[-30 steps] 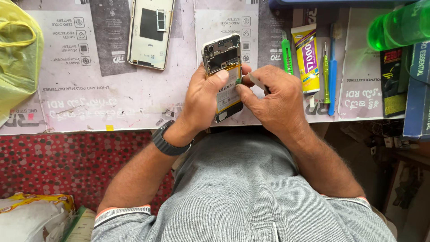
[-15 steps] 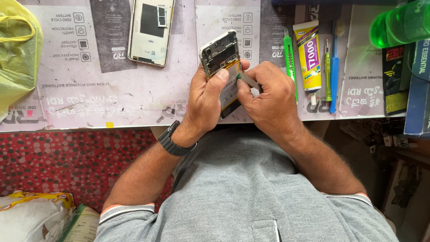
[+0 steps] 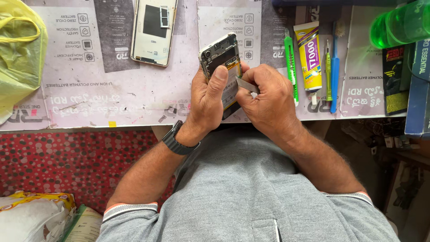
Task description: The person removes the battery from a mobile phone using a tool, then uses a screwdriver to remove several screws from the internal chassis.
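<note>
My left hand (image 3: 209,101) grips an opened phone (image 3: 220,56) with its back cover off, thumb pressed on its inner side over the battery. My right hand (image 3: 268,99) holds a thin flat metal pry tool (image 3: 247,85) whose tip rests against the phone's battery area. Both hands hover over the near edge of the work mat (image 3: 89,103). The phone's lower end is hidden behind my hands. The removed white back cover (image 3: 153,30) lies on the mat to the upper left.
Right of my hands lie a green tool (image 3: 290,62), a yellow glue tube (image 3: 309,56), a green screwdriver (image 3: 328,67) and a blue brush-like tool (image 3: 335,71). A green bottle (image 3: 401,24) sits far right, a yellow plastic bag (image 3: 18,58) far left. Red patterned floor shows below.
The hands and phone stay in nearly the same place; the right hand has shifted slightly and the flat metal tool now shows more clearly against the phone.
</note>
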